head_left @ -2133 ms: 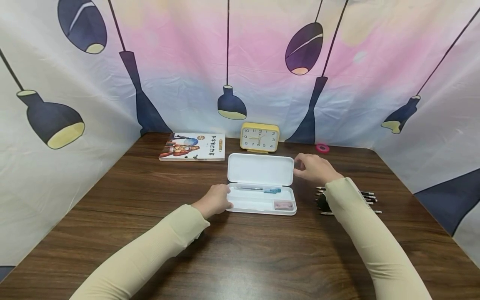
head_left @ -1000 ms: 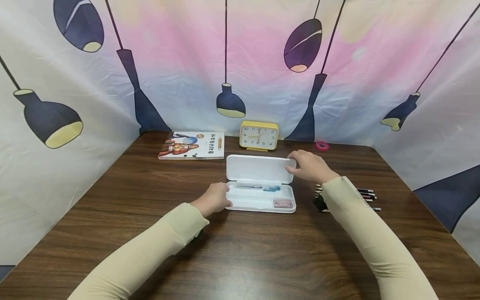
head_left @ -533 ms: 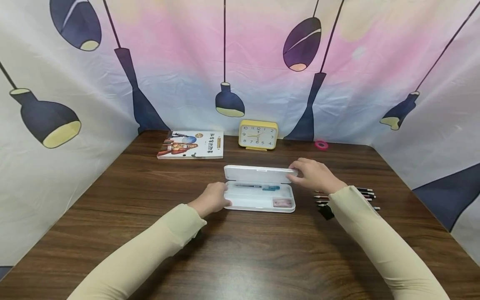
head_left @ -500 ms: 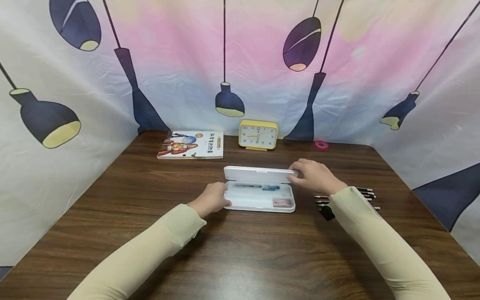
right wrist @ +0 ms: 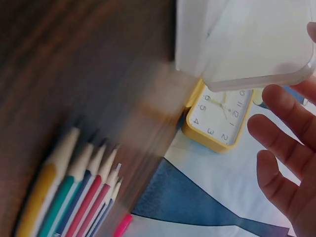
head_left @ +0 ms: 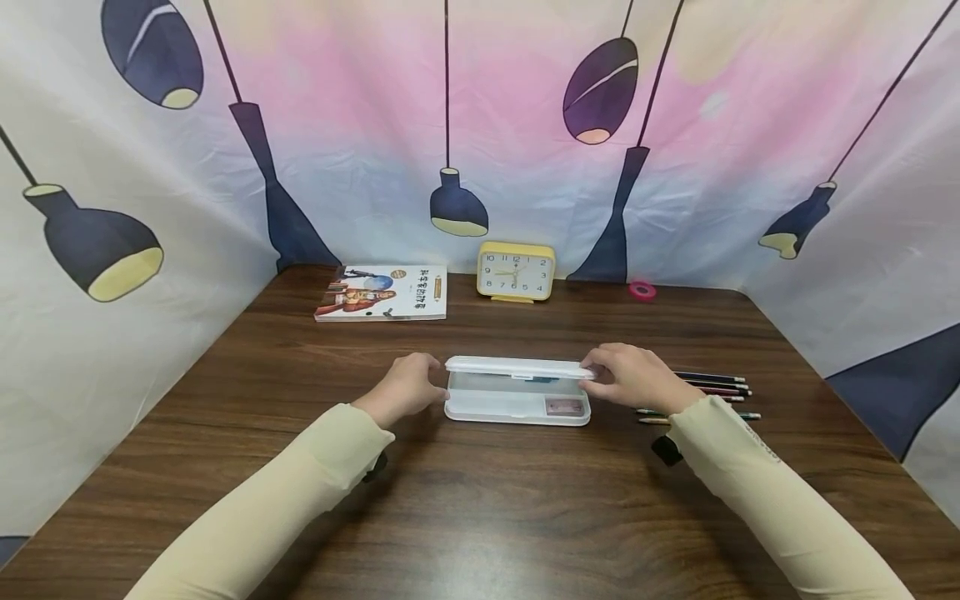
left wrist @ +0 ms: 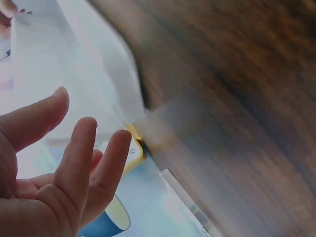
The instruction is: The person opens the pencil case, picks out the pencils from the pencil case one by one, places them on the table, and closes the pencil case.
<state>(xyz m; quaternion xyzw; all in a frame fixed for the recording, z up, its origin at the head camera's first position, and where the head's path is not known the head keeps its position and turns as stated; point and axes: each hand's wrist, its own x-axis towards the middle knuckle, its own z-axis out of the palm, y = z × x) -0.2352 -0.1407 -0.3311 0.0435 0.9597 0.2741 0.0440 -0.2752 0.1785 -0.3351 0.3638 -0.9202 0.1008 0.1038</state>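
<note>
A white pencil case (head_left: 487, 408) lies in the middle of the table, its lid (head_left: 510, 367) tilted low over the base. My right hand (head_left: 633, 379) pinches the lid's right end between thumb and fingers. The lid's corner also shows large in the right wrist view, with fingertips at its edge. Inside, a pinkish eraser (head_left: 564, 407) sits in the right compartment; a blue pen (head_left: 542, 380) is mostly hidden under the lid. My left hand (head_left: 403, 387) is beside the case's left end, fingers spread and holding nothing, as the left wrist view shows.
Several pencils (right wrist: 64, 197) lie beside my right forearm, partly covered by it in the head view. Behind the case stand a yellow alarm clock (head_left: 516, 272), a book (head_left: 386, 293) and a pink ring-shaped roll (head_left: 642, 290). A printed curtain hangs behind the table (head_left: 480, 517).
The right hand has taken hold of the lid and swung it forward and down from upright to nearly closed. The left hand has let go of the case's left end and drawn slightly left.
</note>
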